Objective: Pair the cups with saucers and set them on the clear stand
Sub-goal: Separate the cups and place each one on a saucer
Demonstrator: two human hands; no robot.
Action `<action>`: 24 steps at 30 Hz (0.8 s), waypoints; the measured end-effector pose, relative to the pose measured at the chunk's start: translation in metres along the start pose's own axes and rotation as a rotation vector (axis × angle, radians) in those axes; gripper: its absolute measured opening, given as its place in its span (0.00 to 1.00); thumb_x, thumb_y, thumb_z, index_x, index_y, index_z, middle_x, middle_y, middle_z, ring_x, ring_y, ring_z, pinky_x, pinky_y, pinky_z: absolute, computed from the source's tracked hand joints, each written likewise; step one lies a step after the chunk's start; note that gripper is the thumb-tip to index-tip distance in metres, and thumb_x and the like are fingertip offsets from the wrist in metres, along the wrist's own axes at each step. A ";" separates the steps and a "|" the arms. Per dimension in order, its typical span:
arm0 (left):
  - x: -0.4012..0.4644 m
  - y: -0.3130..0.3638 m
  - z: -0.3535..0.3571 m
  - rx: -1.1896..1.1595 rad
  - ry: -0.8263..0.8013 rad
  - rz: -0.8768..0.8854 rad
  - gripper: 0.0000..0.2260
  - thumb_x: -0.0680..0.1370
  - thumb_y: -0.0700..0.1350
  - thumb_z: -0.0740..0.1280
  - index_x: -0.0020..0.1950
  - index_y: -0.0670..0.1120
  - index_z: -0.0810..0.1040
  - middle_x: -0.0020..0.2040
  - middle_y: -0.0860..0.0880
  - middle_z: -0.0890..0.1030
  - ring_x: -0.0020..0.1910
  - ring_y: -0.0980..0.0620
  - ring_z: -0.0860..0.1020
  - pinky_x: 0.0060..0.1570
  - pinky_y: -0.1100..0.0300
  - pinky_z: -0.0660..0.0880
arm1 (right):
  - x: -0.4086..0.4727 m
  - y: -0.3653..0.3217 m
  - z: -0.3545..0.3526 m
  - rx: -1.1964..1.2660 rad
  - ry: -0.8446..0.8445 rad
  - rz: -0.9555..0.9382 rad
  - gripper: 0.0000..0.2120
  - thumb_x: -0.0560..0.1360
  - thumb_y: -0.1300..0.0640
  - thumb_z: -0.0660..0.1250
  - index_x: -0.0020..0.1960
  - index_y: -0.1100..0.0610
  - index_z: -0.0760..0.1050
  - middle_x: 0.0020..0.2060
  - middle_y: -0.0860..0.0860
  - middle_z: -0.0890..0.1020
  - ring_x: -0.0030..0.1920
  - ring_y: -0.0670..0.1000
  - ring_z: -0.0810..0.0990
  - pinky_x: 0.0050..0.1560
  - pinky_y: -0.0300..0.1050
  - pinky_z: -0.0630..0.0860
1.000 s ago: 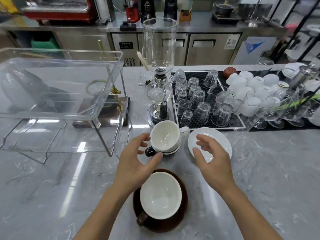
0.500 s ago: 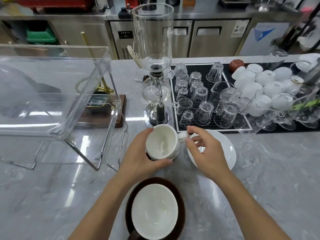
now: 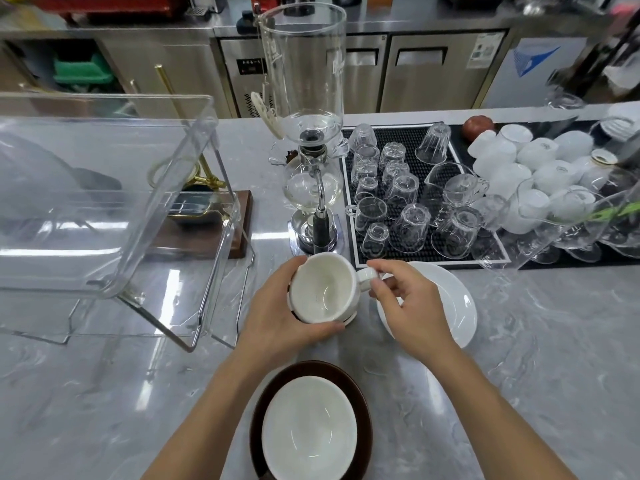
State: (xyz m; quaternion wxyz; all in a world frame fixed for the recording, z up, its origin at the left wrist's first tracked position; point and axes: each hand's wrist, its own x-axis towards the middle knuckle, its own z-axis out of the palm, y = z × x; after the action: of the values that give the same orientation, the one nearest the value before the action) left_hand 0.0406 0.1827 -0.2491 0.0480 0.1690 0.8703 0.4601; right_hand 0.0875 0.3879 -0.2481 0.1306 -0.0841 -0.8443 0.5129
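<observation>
A white cup (image 3: 323, 289) sits stacked on another cup whose dark edge shows beneath it, in the middle of the counter. My left hand (image 3: 280, 311) wraps around the stack's left side. My right hand (image 3: 403, 299) pinches the white cup's handle. Right of it lies a white saucer (image 3: 453, 306), partly under my right hand. Close to me a cup with a white inside (image 3: 310, 427) rests on a brown saucer (image 3: 363, 410). The clear stand (image 3: 104, 209) with its raised lid stands at the left.
A glass siphon coffee maker (image 3: 308, 133) rises just behind the cups. A black mat (image 3: 415, 147) holds several upturned glasses, with white cups (image 3: 540, 168) and stemware further right. A wooden base with brass fittings (image 3: 207, 216) sits behind the clear stand.
My left hand closed around the stacked cups and my right hand moved from the white saucer to the cup's handle. The view shifted closer and downward.
</observation>
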 end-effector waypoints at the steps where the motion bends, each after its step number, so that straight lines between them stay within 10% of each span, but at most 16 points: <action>1: -0.001 0.000 0.000 -0.008 0.006 0.001 0.43 0.58 0.58 0.84 0.69 0.57 0.71 0.62 0.64 0.78 0.60 0.66 0.75 0.58 0.66 0.74 | 0.000 0.000 0.000 -0.001 -0.005 0.002 0.11 0.77 0.64 0.66 0.58 0.55 0.79 0.46 0.44 0.83 0.42 0.44 0.83 0.45 0.34 0.78; 24: 0.027 0.085 0.045 -0.065 -0.025 0.205 0.41 0.57 0.53 0.86 0.68 0.52 0.74 0.60 0.60 0.79 0.58 0.61 0.77 0.58 0.67 0.73 | -0.011 0.003 -0.096 0.137 0.210 0.026 0.11 0.77 0.66 0.66 0.54 0.52 0.79 0.39 0.47 0.85 0.37 0.49 0.84 0.42 0.41 0.81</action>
State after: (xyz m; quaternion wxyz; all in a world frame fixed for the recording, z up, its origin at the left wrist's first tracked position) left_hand 0.0469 0.2712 -0.2030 0.0172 0.2613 0.8323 0.4885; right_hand 0.1277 0.4672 -0.2100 0.2169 -0.1392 -0.7878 0.5594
